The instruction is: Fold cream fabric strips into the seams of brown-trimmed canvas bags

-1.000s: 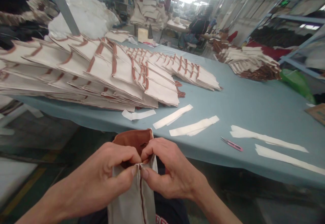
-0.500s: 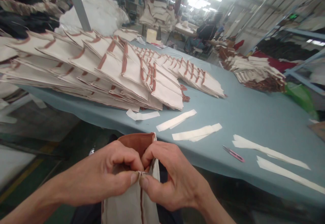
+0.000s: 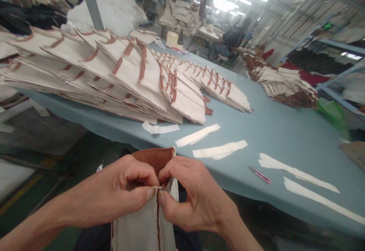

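Note:
A cream canvas bag (image 3: 144,226) with a brown lined top edge is held up over my lap, in front of the table's near edge. My left hand (image 3: 121,192) pinches the bag's top at its centre seam between thumb and forefinger. My right hand (image 3: 192,198) pinches the same seam from the other side, thumb tip against my left thumb. The bag's lower part runs out of the bottom of the view.
A blue-grey table (image 3: 282,133) carries a long fanned stack of cream bags with brown straps (image 3: 122,76), loose cream fabric strips (image 3: 218,149), and a pink cutter (image 3: 259,174). Another bag pile (image 3: 285,86) lies at the far right. A person (image 3: 232,40) sits beyond the table.
My hands and the bag stayed in place with the fingers tightening on the seam. The view shifted slightly, lifting and turning a little left.

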Demonstrator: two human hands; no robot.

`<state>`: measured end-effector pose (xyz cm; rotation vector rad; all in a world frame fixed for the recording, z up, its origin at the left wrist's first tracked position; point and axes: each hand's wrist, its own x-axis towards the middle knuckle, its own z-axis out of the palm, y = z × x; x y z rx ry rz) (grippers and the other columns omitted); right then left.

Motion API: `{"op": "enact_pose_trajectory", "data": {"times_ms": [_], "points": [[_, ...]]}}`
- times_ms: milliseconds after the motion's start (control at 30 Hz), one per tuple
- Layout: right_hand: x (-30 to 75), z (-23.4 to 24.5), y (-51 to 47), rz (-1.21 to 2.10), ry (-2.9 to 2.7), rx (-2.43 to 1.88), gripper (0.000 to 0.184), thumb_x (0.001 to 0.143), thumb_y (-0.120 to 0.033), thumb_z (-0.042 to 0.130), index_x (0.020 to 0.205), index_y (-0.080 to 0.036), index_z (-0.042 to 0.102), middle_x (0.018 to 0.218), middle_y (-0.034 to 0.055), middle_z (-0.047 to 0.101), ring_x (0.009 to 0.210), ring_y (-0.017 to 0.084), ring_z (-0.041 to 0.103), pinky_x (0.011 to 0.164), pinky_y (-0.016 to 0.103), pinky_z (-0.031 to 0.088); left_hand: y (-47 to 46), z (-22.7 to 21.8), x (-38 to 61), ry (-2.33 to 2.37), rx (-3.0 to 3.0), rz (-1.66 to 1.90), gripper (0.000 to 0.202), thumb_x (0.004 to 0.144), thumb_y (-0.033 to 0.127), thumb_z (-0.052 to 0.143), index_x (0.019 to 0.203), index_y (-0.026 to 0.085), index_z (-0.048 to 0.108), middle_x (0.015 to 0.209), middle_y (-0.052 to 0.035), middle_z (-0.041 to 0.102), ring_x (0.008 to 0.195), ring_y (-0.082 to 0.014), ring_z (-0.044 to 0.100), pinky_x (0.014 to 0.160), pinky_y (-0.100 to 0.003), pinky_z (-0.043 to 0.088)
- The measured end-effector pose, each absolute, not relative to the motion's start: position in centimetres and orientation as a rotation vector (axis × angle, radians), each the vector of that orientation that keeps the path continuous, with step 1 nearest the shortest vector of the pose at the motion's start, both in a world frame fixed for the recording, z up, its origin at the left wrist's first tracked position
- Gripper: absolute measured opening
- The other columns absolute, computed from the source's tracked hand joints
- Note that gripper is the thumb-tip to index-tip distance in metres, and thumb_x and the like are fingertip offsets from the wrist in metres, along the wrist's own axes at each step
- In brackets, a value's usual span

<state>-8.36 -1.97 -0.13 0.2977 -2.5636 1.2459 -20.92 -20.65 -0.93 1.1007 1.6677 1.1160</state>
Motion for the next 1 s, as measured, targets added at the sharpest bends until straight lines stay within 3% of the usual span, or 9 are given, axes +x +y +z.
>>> {"op": "enact_pose_trajectory", "data": {"times_ms": [133, 300, 600, 1000], "points": [[-8.3, 0.4, -2.3, 1.164, -2.608, 0.207, 0.005, 0.079, -0.019, 0.062, 0.078, -0.024, 0.061, 0.072, 0.0001, 0.070, 0.067, 0.018, 0.065, 0.068, 0.031, 0.047, -20.8, -0.5, -20.3, 1.775, 1.080, 1.107, 0.025, 0.090, 0.029, 0.058, 0.070, 0.020, 0.070, 0.060, 0.0067, 0.050, 0.057, -0.0097, 0.041, 0.053, -0.021, 0.031], [-8.2, 0.3, -2.2, 1.274, -2.623, 0.113, 0.007, 0.080, -0.018, 0.062, 0.077, -0.024, 0.063, 0.074, -0.0003, 0.072, 0.069, 0.018, 0.066, 0.068, 0.030, 0.048, -20.6, -0.4, -20.2, 1.795, 1.051, 1.061, 0.028, 0.092, 0.032, 0.058, 0.073, 0.020, 0.073, 0.065, 0.0046, 0.061, 0.063, -0.0120, 0.052, 0.057, -0.021, 0.038], [-8.3, 0.6, -1.6, 1.362, -2.608, 0.145, 0.014, 0.080, -0.016, 0.069, 0.074, -0.024, 0.060, 0.072, -0.0027, 0.071, 0.068, 0.016, 0.063, 0.076, 0.030, 0.051, -19.9, -0.5, -20.5, 1.623, 1.015, 1.167, 0.024, 0.086, 0.033, 0.059, 0.068, 0.019, 0.064, 0.063, 0.0049, 0.052, 0.058, -0.0106, 0.045, 0.053, -0.019, 0.035], [-8.0, 1.1, -1.1, 1.475, -2.645, 0.237, 0.027, 0.101, -0.029, 0.078, 0.080, -0.022, 0.063, 0.080, -0.0036, 0.073, 0.074, 0.013, 0.064, 0.076, 0.027, 0.046, -20.4, -1.3, -20.5, 1.536, 0.989, 1.209, 0.036, 0.090, 0.041, 0.070, 0.064, 0.019, 0.057, 0.061, 0.0061, 0.045, 0.058, -0.0097, 0.039, 0.053, -0.020, 0.030]]}}
